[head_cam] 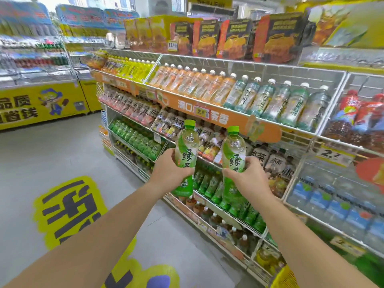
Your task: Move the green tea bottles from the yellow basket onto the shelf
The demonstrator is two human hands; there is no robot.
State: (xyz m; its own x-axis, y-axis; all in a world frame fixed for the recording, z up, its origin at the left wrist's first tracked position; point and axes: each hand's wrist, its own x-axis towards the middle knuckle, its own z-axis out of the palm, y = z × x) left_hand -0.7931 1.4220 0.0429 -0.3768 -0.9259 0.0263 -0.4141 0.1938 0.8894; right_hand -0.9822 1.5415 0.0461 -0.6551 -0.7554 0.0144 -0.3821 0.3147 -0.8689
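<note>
My left hand (169, 170) grips one green tea bottle (185, 146) around its middle, held upright with its green cap up. My right hand (245, 175) grips a second green tea bottle (232, 154) the same way, just to the right of the first. Both bottles hang in the air in front of the wire shelf (218, 206), level with its row of lying green tea bottles (209, 186). A corner of the yellow basket (287, 277) shows at the bottom right edge, below my right forearm; its contents are hidden.
The shelf unit runs from centre to right, filled with orange, clear and brown drink bottles on several tiers. More green bottles (135, 136) lie further left on it. Grey floor with a yellow floor sticker (68, 208) lies to the left. Yellow freezer cabinets (41, 104) stand at far left.
</note>
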